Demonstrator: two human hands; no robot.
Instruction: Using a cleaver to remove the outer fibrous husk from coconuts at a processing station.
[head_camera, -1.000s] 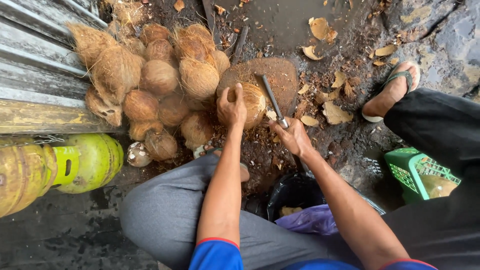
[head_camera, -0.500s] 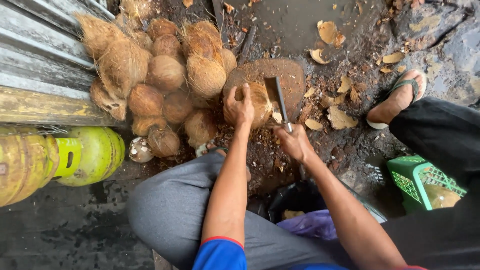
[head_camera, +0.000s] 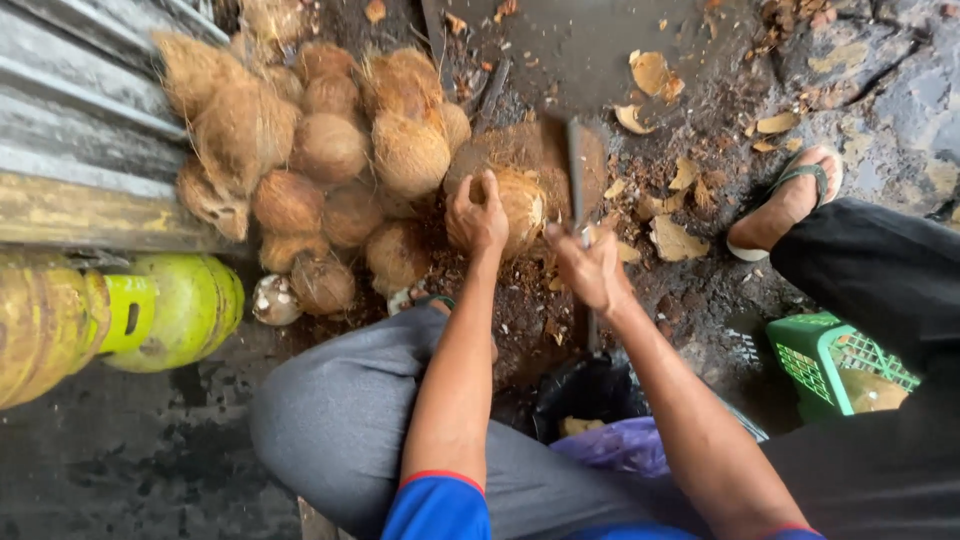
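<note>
**Blade lifted over the braced coconut**

Since half a second ago the knife (head_camera: 577, 165) has swung up: before, it lay angled close against the husk, and now it stands nearly vertical above my right hand (head_camera: 592, 268), its dark blade blurred against the wet ground. My left hand (head_camera: 476, 216) has hardly shifted.

I see the coconut (head_camera: 520, 205) sitting on a round wood block (head_camera: 535, 150), just in front of my knees and at the right edge of the pile (head_camera: 310, 170) of husked nuts. My left fingers are curled over its near-left side and pressed down on the fibre, thumb on top. My right fingers are wrapped shut around the knife handle.

To do this stroke well, I judge the blade should land on the right flank of the nut, well away from my left fingertips, with the left hand pinning the nut so it cannot roll off the block. A glancing, shallow cut would peel fibre without biting into shell.

Further out, husk chips (head_camera: 672, 238) litter the dirt. Another person's sandalled foot (head_camera: 785, 205) rests near the block on the right, beside a green basket (head_camera: 830, 365). A green cylinder (head_camera: 175, 310) lies at left below the metal sheet (head_camera: 70, 130).
</note>
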